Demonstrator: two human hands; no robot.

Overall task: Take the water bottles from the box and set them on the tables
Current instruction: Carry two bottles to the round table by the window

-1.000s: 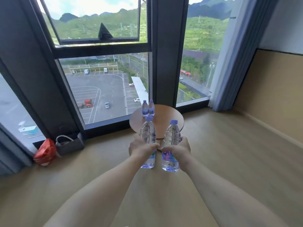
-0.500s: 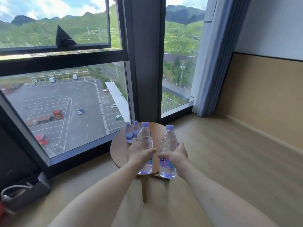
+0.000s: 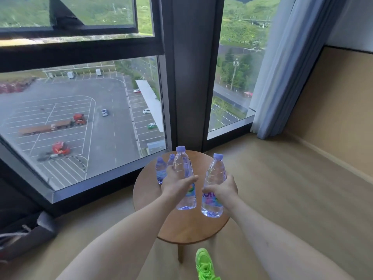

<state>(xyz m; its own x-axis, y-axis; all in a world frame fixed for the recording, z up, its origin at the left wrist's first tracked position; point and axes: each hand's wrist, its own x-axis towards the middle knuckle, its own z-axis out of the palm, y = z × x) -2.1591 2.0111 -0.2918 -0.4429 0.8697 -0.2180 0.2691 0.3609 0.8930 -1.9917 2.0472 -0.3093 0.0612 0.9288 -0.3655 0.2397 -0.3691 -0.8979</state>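
From the head camera, the round table [image 3: 181, 229] has slid from well ahead to right beneath the arms. The left hand [image 3: 176, 185] grips one water bottle [image 3: 184, 178] and the right hand [image 3: 223, 190] grips another [image 3: 214, 182], both upright above the tabletop, beside two bottles [image 3: 160, 172] already standing there. Set-down looks imminent.

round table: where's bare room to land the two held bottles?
Free: the round table near half, below both hands, and its right side past the right-hand bottle. Crowded: far-left rim, where two standing bottles sit just behind the left hand and left-hand bottle.
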